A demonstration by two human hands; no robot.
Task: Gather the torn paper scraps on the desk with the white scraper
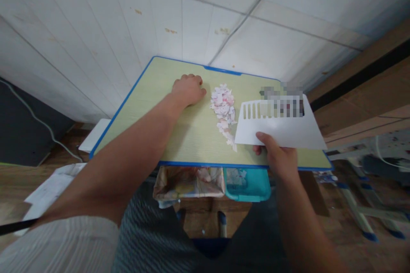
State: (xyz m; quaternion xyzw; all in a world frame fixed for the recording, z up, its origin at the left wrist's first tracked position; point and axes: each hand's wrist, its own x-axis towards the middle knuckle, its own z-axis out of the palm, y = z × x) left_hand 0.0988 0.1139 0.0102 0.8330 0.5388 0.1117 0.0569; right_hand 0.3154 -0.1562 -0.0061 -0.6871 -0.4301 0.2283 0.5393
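Observation:
My left hand (188,89) rests on the pale yellow-green tabletop (141,106), fingers bent and thumb apart, with nothing seen in it. Just right of it lies a heap of small pale pink and white paper scraps (223,103), trailing off toward the table's front edge. My right hand (278,155) grips the lower edge of a white slotted sheet (282,131), thumb on top and fingers mostly hidden below. The sheet is held over the right part of the table, its left edge beside the scraps. A row of cut-out slots runs along its far side.
Below the table's blue front edge are a cloth-lined bin (188,183) and a turquoise bin (246,185) with scraps. A white panelled wall (166,13) stands behind the table. Wooden furniture (368,89) is at the right; papers (54,187) lie on the left. Some items behind the sheet are pixelated.

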